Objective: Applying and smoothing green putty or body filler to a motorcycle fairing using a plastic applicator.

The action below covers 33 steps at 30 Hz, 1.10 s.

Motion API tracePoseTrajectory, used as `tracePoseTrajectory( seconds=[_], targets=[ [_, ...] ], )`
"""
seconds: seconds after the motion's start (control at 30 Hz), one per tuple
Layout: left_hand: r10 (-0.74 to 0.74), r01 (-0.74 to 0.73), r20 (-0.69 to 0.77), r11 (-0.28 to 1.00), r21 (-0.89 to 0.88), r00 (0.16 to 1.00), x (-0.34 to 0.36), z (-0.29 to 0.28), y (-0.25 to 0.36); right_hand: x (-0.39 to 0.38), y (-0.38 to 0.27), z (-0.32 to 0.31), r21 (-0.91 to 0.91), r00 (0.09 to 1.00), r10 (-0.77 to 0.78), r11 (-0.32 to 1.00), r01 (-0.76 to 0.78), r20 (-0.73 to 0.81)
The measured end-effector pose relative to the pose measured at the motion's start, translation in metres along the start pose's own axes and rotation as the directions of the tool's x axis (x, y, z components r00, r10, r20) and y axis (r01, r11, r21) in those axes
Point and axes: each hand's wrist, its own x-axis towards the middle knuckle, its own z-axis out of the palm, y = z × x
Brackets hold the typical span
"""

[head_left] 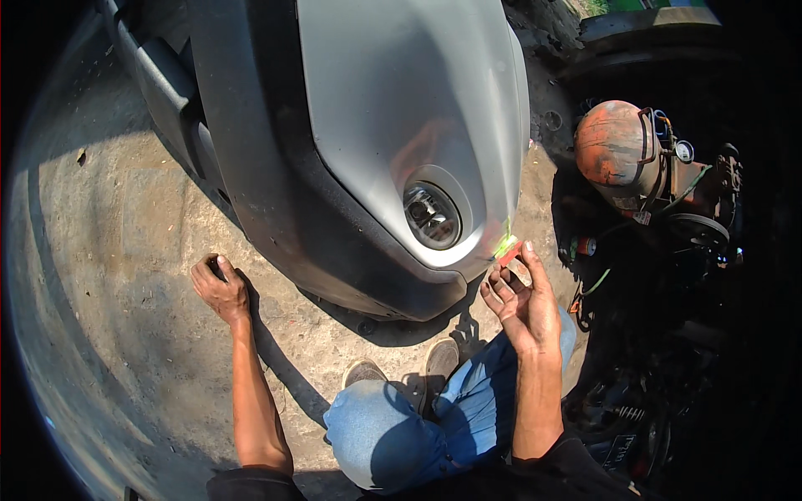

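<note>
A large grey and black vehicle bumper (pixel 342 125) fills the upper middle, with a round fog lamp (pixel 431 215) set in it. My right hand (pixel 522 309) pinches a small, flat red piece (pixel 511 254) at a bright green patch (pixel 504 244) on the bumper's grey corner below and right of the lamp. My left hand (pixel 222 288) is out to the left of the bumper's lower edge, its fingers curled in a loose fist with nothing visible in them.
A worn orange air compressor (pixel 610 134) with gauge, wheel and green hose stands at right. A small can (pixel 586 246) sits below it. Dark machinery (pixel 626 417) lies at lower right. My shoes (pixel 440 363) are on concrete ground (pixel 150 334), below my jeans-clad knees (pixel 376 426).
</note>
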Motion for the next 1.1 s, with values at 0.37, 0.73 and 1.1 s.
tracePoseTrajectory(
  seconds=[0.37, 0.73, 1.1],
  targets=[
    [0.010, -0.010, -0.013, 1.000, -0.004, 1.000, 0.001, -0.001, 0.001, -0.004, -0.006, 0.008, 0.016, 1.000, 0.003, 1.000, -0.003, 0.027],
    [0.015, -0.015, -0.004, 1.000, 0.020, 1.000, 0.000, -0.003, 0.002, -0.033, -0.032, 0.018, 0.109, 0.950, -0.032, 0.994, -0.003, 0.310],
    [0.062, -0.061, -0.030, 0.997, 0.042, 0.998, 0.002, 0.002, 0.005, -0.023, 0.004, -0.058, 0.211, 0.974, -0.172, 0.967, 0.139, 0.147]
  ],
)
